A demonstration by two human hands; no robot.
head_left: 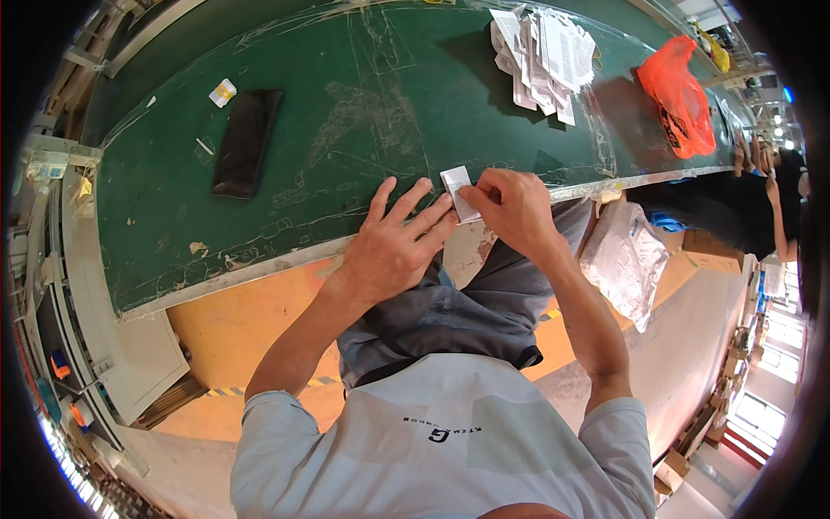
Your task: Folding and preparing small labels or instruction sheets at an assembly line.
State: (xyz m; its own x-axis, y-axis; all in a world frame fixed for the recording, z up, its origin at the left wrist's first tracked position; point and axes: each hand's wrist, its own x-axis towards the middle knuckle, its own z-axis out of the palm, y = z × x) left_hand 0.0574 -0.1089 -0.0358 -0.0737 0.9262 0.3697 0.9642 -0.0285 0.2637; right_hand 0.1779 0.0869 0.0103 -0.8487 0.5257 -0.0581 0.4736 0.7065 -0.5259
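A small folded white paper (pixel 457 192) lies at the front edge of the green table (pixel 320 186). My right hand (pixel 516 206) is closed at the paper's right side, its fingers curled and its thumb on the sheet. To the left, my left hand (pixel 393 246) rests with its fingers stretched out and apart. Its index fingertip is beside the paper's left edge, and nothing shows in its grasp.
Farther back is a loose stack of printed paper sheets (pixel 545 60). A red plastic bag (pixel 679 95) sits to its right. On the left lie a black phone (pixel 247 143) and a small white-and-yellow packet (pixel 222 92). Another person (pixel 778 203) is at the far right.
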